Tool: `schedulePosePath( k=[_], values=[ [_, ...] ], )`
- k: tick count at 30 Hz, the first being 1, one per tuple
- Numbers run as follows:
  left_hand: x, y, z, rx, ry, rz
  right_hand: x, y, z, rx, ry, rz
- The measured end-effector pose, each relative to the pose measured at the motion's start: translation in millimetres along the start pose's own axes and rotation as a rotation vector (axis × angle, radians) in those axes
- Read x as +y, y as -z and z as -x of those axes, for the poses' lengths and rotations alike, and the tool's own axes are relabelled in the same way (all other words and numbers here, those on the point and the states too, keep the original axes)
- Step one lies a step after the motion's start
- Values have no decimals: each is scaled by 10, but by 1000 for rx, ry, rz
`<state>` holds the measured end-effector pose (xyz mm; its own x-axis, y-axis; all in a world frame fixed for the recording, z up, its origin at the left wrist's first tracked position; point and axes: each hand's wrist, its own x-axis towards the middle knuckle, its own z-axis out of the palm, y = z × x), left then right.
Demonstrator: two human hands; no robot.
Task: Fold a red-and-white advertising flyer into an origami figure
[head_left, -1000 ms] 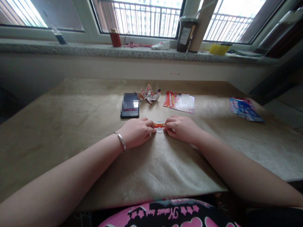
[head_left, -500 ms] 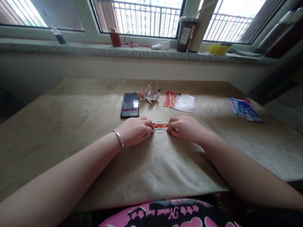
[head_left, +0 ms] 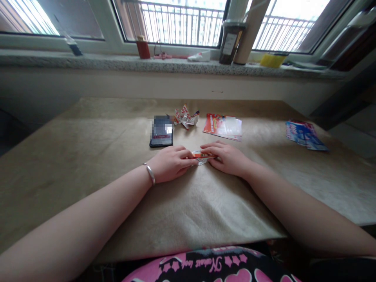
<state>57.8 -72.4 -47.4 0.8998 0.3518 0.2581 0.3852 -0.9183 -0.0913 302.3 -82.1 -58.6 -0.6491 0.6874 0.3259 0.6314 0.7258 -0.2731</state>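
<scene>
A small folded piece of printed paper (head_left: 202,155), orange and white, lies at the middle of the table between my two hands. My left hand (head_left: 173,161), with a silver bangle at its wrist, grips the paper's left end between thumb and fingers. At the right end, my right hand (head_left: 228,157) has its fingers over the top and its thumb on the near side. The fingers cover both ends of the paper. Just beyond my left hand lies a dark phone (head_left: 162,135) with its screen lit.
Crumpled printed paper (head_left: 186,117) sits right of the phone. Red-and-white printed sheets (head_left: 222,126) lie farther right, and blue printed packets (head_left: 305,135) near the right side. Behind the table (head_left: 88,129), a stone windowsill (head_left: 111,62) holds a red container (head_left: 143,47) and a dark-filled jar (head_left: 230,43).
Both hands have shifted inward along the paper, closer to each other. The fingers have straightened over it, and less of the paper shows.
</scene>
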Motion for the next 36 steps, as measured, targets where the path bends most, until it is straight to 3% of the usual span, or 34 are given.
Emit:
schedulePosePath(
  k=[10,20,29,36],
  values=[
    [-53,-111,-23,44,31,113,-48,-53,-50,-9,15,-8],
    [-53,-92,-8,75,64,11,-108,-14,-46,38,-61,100],
    [-59,-88,-1,83,117,-30,-60,-53,-42,23,105,6],
    [-70,-113,-2,77,124,18,-64,-60,-50,44,147,32]
  ],
)
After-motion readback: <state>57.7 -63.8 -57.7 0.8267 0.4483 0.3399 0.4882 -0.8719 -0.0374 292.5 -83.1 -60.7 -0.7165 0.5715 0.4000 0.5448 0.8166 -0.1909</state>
